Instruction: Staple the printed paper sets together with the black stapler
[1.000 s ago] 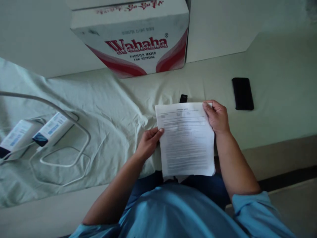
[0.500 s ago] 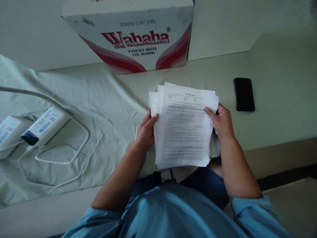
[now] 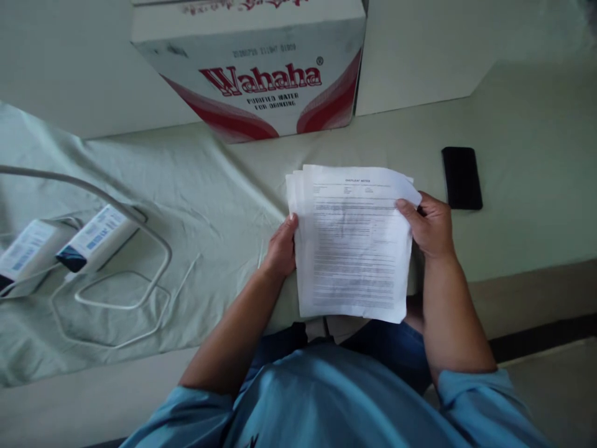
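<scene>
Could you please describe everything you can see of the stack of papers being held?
The stack of papers is several white printed sheets, slightly fanned so offset edges show at the left and top. The top sheet carries a small heading and dense lines of text, too blurred to read. The left hand grips its left edge, the right hand its upper right edge, above the pale green sheet.

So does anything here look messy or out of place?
A little. The stack of papers, held at its edges by the left hand and right hand, is fanned unevenly at the top left. The green cloth is rumpled, with white cables looped loosely over it. Nothing looks spilled or damaged.
</scene>
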`<state>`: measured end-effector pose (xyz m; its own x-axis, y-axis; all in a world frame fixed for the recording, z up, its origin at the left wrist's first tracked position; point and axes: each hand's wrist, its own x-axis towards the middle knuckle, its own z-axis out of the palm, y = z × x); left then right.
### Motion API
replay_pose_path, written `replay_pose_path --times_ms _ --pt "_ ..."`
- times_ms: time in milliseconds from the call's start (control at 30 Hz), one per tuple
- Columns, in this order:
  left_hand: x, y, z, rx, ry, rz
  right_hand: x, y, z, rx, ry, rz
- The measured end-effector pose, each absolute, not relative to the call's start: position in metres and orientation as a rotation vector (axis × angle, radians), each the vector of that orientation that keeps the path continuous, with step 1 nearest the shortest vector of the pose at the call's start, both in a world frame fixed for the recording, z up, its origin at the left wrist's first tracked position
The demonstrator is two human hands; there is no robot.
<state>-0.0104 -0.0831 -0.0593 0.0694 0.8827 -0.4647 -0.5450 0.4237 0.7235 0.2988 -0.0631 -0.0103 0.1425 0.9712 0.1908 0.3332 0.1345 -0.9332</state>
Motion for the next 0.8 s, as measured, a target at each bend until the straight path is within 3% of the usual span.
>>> replay_pose_path --times_ms 433,800 --pt "-0.005 -0.083 -0.055 0.537 1.221 1.244 0.274 -0.066 -0.013 -1.423 -1.258 0.913" --pt "-0.003 -0.082 -0.045 0.568 1.112 1.171 0.273 -0.065 -0.012 -1.431 -1.217 0.887"
